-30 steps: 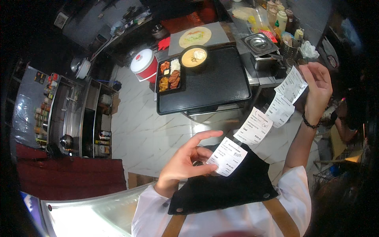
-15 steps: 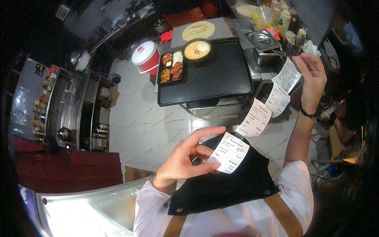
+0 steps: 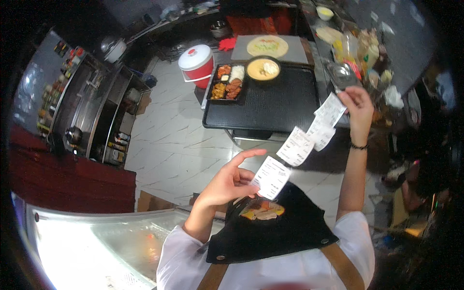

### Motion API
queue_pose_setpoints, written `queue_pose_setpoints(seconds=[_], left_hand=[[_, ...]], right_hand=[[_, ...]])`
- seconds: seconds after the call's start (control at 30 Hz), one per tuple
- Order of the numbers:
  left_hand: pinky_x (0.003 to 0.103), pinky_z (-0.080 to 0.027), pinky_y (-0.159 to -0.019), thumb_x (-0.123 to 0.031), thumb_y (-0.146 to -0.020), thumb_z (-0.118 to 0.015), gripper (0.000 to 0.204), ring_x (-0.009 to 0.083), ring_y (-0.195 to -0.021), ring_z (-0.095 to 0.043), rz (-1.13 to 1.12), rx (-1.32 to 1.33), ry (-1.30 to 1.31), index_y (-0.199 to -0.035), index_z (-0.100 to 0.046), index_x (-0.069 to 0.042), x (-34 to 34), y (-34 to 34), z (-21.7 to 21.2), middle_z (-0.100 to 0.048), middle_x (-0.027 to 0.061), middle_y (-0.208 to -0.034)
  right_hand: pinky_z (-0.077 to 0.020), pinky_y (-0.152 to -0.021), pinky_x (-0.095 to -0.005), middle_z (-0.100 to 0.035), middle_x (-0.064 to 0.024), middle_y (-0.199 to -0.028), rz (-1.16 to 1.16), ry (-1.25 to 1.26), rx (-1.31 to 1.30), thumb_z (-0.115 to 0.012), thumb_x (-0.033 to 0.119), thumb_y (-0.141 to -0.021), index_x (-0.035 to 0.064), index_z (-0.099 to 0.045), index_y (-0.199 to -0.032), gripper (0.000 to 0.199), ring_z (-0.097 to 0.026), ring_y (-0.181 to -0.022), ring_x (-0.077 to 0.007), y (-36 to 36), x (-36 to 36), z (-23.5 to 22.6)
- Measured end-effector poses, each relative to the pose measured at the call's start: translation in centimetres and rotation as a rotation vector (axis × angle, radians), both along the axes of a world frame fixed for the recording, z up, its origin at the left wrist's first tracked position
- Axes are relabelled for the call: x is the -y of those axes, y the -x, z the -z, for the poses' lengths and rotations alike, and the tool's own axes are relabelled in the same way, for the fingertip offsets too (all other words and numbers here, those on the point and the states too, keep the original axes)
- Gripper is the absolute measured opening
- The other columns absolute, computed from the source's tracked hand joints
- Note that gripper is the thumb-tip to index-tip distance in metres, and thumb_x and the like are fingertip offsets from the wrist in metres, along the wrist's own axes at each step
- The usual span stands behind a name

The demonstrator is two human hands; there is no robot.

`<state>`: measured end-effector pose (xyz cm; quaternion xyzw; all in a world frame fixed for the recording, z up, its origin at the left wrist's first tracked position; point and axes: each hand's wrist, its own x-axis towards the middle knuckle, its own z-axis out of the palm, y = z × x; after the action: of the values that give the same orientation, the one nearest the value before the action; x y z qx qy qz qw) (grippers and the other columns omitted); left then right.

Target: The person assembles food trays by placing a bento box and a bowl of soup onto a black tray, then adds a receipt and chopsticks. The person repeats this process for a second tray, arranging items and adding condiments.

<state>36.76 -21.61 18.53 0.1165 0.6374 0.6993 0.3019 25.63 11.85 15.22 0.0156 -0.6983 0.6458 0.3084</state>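
A strip of white printed receipts (image 3: 296,145) hangs in a wavy line between my two hands, above the near edge of the black tray. My left hand (image 3: 231,184) pinches its lower end between thumb and fingers, with the index finger stretched out above. At the upper right, my right hand (image 3: 356,104) grips the other end. On the tray (image 3: 275,104) sit a black compartment box (image 3: 226,83) of rice and browned meats and a dark bowl (image 3: 263,69) of creamy yellow soup with a white topping.
Behind the tray, a filled flatbread (image 3: 267,46) lies on a grey sheet. A red and white cooler (image 3: 196,65) stands to its left. Metal food containers (image 3: 342,73) and several sauce bottles (image 3: 371,54) line the right counter. A lit glass-topped case (image 3: 106,246) is at the lower left.
My right hand has moved left and slightly down, bringing the receipt strip's upper end closer to my left hand. The tray and food have shifted right in view.
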Motion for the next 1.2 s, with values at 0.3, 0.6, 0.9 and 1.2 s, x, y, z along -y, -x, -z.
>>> queue_pose_setpoints(seconds=[0.3, 0.6, 0.9, 1.2], left_hand=[[0.022, -0.047, -0.059, 0.003, -0.074, -0.059, 0.05, 0.0136, -0.072, -0.061, -0.303, 0.127, 0.084, -0.122, -0.043, -0.004, 7.9, 4.3, 11.3, -0.063, 0.0083, -0.082], [0.025, -0.05, -0.06, -0.005, -0.074, -0.06, 0.028, 0.0159, -0.071, -0.063, -0.464, 0.365, 0.333, -0.101, -0.053, -0.002, 19.7, 7.1, 23.6, -0.063, 0.0076, -0.08], [0.026, -0.05, -0.062, -0.005, -0.073, -0.059, 0.021, 0.0152, -0.07, -0.064, -0.51, 0.551, 0.28, -0.093, -0.056, -0.004, 26.7, 9.8, 32.8, -0.064, 0.0071, -0.079], [0.028, -0.051, -0.066, -0.007, -0.075, -0.062, 0.012, 0.015, -0.073, -0.063, -0.356, 0.567, 0.2, -0.085, -0.056, -0.006, 28.7, 13.4, 32.2, -0.063, 0.0055, -0.081]], right_hand=[[-0.0436, -0.051, -0.0187, -0.064, -0.0053, -0.075, -0.335, 0.021, 0.315, -0.068, 0.007, -0.075, 0.0034, -0.056, -0.091, 0.019, -0.061, -0.062, -0.0101, 7.0, 7.6, 7.4], [-0.0496, -0.054, -0.0229, -0.064, -0.0099, -0.074, -0.738, -0.027, 0.628, -0.064, -0.002, -0.074, 0.0004, -0.053, -0.092, 0.021, -0.063, -0.066, -0.0138, 15.0, 20.3, 15.9], [-0.0486, -0.063, -0.0356, -0.064, -0.011, -0.074, -0.552, -0.653, 0.4, -0.063, 0.005, -0.072, 0.0056, -0.056, -0.087, 0.017, -0.063, -0.071, -0.0266, 20.8, 33.4, 23.1], [-0.0478, -0.059, -0.039, -0.059, -0.0093, -0.077, -0.424, -1.066, 0.119, -0.05, 0.007, -0.077, 0.0097, -0.055, -0.092, 0.015, -0.06, -0.073, -0.0278, 23.6, 37.4, 27.4]])
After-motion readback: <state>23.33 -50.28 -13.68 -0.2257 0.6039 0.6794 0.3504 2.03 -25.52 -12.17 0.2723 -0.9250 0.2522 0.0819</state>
